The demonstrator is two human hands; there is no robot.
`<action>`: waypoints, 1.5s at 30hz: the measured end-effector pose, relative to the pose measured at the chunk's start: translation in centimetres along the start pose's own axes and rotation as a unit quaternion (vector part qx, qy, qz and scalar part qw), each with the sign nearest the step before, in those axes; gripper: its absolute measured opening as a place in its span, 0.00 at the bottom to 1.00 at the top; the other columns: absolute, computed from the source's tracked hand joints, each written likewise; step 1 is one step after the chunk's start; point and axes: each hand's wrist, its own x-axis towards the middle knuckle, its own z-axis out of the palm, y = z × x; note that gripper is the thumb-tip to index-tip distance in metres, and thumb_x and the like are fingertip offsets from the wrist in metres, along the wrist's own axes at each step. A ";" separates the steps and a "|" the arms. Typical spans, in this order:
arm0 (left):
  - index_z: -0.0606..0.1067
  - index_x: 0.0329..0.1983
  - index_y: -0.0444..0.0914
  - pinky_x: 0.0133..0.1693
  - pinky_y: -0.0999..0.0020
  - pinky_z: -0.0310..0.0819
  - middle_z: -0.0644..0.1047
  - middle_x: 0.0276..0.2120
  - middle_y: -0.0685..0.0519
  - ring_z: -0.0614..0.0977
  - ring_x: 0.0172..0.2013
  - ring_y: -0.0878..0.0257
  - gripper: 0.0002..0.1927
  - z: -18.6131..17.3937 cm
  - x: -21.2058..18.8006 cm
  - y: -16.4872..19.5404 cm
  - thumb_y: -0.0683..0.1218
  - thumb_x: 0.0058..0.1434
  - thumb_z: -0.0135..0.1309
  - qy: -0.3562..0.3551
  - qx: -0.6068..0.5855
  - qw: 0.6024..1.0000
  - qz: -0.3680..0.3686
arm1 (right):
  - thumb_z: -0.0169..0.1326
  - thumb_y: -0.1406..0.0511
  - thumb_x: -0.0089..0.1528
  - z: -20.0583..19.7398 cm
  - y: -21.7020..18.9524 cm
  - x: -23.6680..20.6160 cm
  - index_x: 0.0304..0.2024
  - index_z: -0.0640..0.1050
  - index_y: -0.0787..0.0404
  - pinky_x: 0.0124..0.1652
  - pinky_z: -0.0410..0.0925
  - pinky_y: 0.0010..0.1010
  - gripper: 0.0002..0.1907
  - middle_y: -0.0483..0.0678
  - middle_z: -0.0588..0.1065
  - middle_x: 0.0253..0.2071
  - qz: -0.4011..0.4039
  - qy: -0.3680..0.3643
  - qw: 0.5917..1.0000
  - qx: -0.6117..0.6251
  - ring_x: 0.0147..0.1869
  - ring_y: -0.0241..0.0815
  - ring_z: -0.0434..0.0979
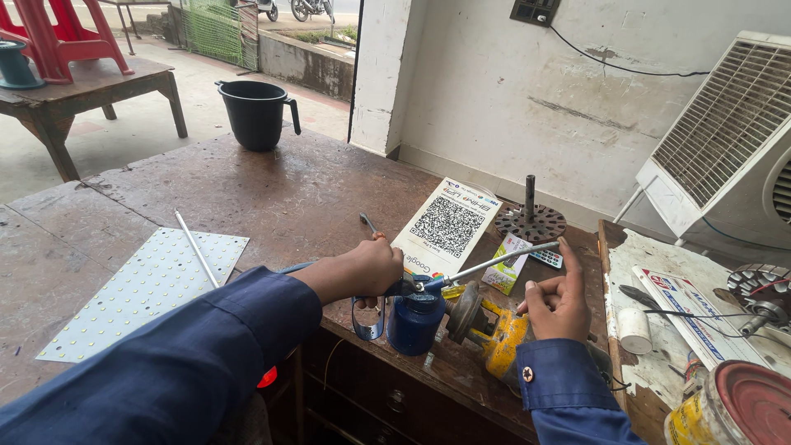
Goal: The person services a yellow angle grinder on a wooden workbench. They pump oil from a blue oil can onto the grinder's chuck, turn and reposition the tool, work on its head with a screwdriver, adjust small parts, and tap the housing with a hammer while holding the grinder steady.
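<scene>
My left hand (pixel 362 270) grips the top and trigger of a blue oil can (pixel 414 321) that stands near the front edge of a worn brown workbench (pixel 272 189). The can's long thin metal spout (pixel 494 262) runs up and to the right. My right hand (pixel 560 301) is at the spout's tip, index finger raised against its end. Just below the spout lies a yellow-bodied motor part with a round metal end (pixel 490 330), between my two hands.
A white card with a square code pattern (pixel 449 227) lies behind the can, with a small box (pixel 511 262) and a round metal rotor on a shaft (pixel 530 218). An LED panel and thin rod (pixel 148 284) lie left. A black jug (pixel 255 114), a white cooler (pixel 725 132) and a red-lidded tin (pixel 741 408) stand around.
</scene>
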 end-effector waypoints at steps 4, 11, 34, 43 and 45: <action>0.69 0.48 0.18 0.29 0.60 0.82 0.80 0.34 0.30 0.85 0.28 0.46 0.16 -0.5 -0.7 0.3 0.39 0.65 0.47 0.014 0.037 0.999 0.021 | 0.53 0.77 0.60 0.1 0.0 0.1 0.75 0.58 0.53 0.33 0.75 0.29 0.41 0.48 0.73 0.27 0.005 -0.008 1.000 -0.007 0.28 0.36 0.78; 0.70 0.41 0.16 0.22 0.61 0.82 0.79 0.25 0.37 0.85 0.22 0.52 0.25 -3.2 -5.0 2.4 0.48 0.71 0.36 0.028 -0.438 0.877 -0.198 | 0.53 0.76 0.60 -0.2 -0.1 0.1 0.75 0.57 0.51 0.31 0.74 0.30 0.43 0.48 0.73 0.27 0.029 -0.026 0.999 -0.016 0.27 0.37 0.79; 0.68 0.19 0.39 0.23 0.66 0.69 0.68 0.14 0.55 0.71 0.16 0.65 0.38 3.4 -10.5 4.2 0.71 0.68 0.29 0.269 -0.665 0.674 -0.177 | 0.53 0.75 0.60 -0.6 0.8 0.3 0.77 0.54 0.45 0.34 0.74 0.34 0.46 0.51 0.73 0.28 0.049 -0.083 0.995 0.010 0.28 0.41 0.78; 0.68 0.13 0.39 0.19 0.73 0.55 0.64 0.12 0.59 0.64 0.14 0.71 0.40 4.7 -11.3 4.3 0.73 0.68 0.34 0.234 -0.687 0.683 -0.085 | 0.51 0.76 0.60 -1.0 0.8 0.8 0.76 0.55 0.43 0.36 0.76 0.38 0.45 0.52 0.72 0.29 0.097 -0.099 0.989 0.056 0.30 0.43 0.79; 0.71 0.15 0.39 0.20 0.72 0.56 0.66 0.13 0.59 0.65 0.15 0.71 0.37 4.8 -11.7 5.0 0.71 0.66 0.40 0.280 -0.685 0.666 -0.092 | 0.51 0.76 0.60 -1.2 1.0 0.7 0.76 0.56 0.43 0.38 0.76 0.38 0.44 0.52 0.72 0.28 0.096 -0.105 0.988 0.058 0.30 0.43 0.80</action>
